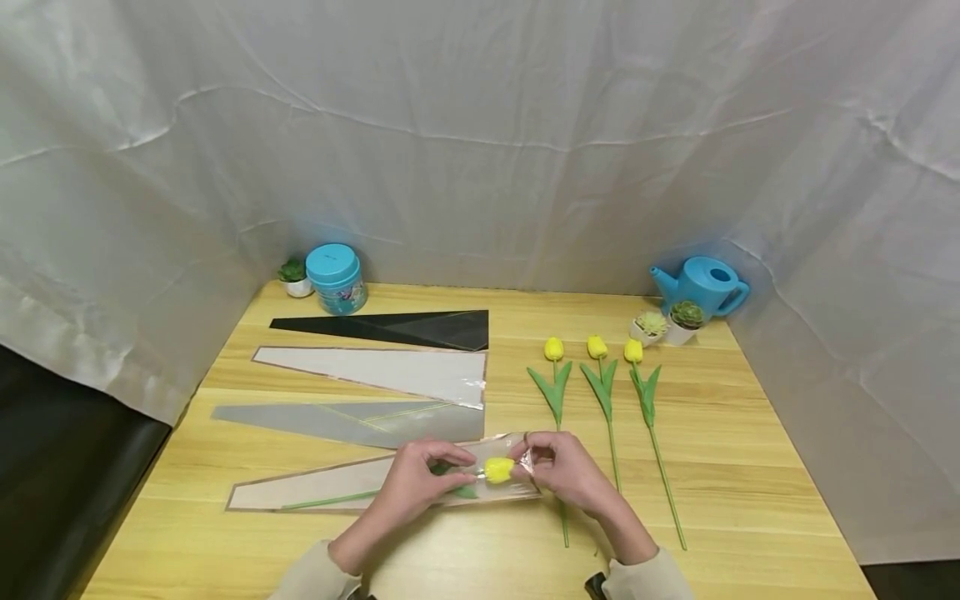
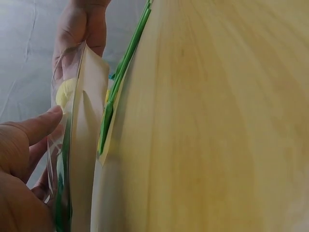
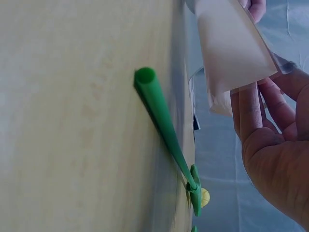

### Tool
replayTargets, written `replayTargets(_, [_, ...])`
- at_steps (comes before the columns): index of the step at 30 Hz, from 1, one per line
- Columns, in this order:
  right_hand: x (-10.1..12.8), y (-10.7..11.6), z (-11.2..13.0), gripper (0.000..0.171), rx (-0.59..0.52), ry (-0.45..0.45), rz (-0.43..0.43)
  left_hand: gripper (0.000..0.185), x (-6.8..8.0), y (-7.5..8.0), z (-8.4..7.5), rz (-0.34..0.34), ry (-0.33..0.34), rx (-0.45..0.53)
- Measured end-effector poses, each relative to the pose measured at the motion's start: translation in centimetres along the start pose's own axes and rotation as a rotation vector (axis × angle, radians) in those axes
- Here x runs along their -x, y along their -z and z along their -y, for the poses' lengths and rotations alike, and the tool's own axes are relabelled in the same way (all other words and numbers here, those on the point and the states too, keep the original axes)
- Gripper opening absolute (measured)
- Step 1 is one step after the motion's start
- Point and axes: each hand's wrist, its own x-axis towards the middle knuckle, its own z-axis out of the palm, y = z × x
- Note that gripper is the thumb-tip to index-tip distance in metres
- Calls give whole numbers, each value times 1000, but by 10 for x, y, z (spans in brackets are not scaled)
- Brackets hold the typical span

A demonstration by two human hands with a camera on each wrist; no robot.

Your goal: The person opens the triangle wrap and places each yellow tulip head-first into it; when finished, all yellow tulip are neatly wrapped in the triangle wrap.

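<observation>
A yellow tulip [image 1: 498, 470] with a green stem lies inside a clear-fronted, pale-backed flower sleeve [image 1: 255, 493]. My left hand [image 1: 420, 477] grips the sleeve just below the bloom; in the left wrist view its thumb [image 2: 43, 126] presses the clear film near the yellow head. At the wide end, my right hand [image 1: 562, 467] pinches the sleeve's edge beside the bloom. The right wrist view has this hand [image 3: 275, 130] with fingers under the pale backing [image 3: 231, 48] and the thumb at the film. The sleeve is raised off the table there.
Three more tulips [image 1: 558, 392] lie to the right, one stem passing near my right hand. Behind the held sleeve lie grey [image 1: 337, 421], white [image 1: 375, 367] and black [image 1: 382, 327] sleeves. A blue tub [image 1: 335, 279], a blue watering can [image 1: 701, 287] and small potted plants [image 1: 684, 321] stand at the back.
</observation>
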Motion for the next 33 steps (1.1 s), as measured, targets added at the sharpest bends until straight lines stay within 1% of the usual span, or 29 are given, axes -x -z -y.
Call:
replayTargets(9, [-1,0,-2,14,-12,6,19,20,0,-1,2,4,-1,8])
replayTargets(16, [2,2,-5,20,-81,7,45,20,0,0,4,5,-2,-13])
replayTargets(19, [3,4,-7,24,-59,4,18,20,-1,0,6,20,7,-50])
replayTargets(23, [5,7,-10,25,-7,-13,-48,19,-1,0,8,45,1,-115])
replayTargets(28, [8,10,-12,28,-37,-35,-103,21,-1,0,10,58,-13,-157])
replayTargets(30, [9,10,-11,31,-56,-32,-108,23,-1,1,11,66,-9,-173])
replayTargets(33, [9,11,-12,35,-48,-15,-103,25,0,1,11,80,-2,-197])
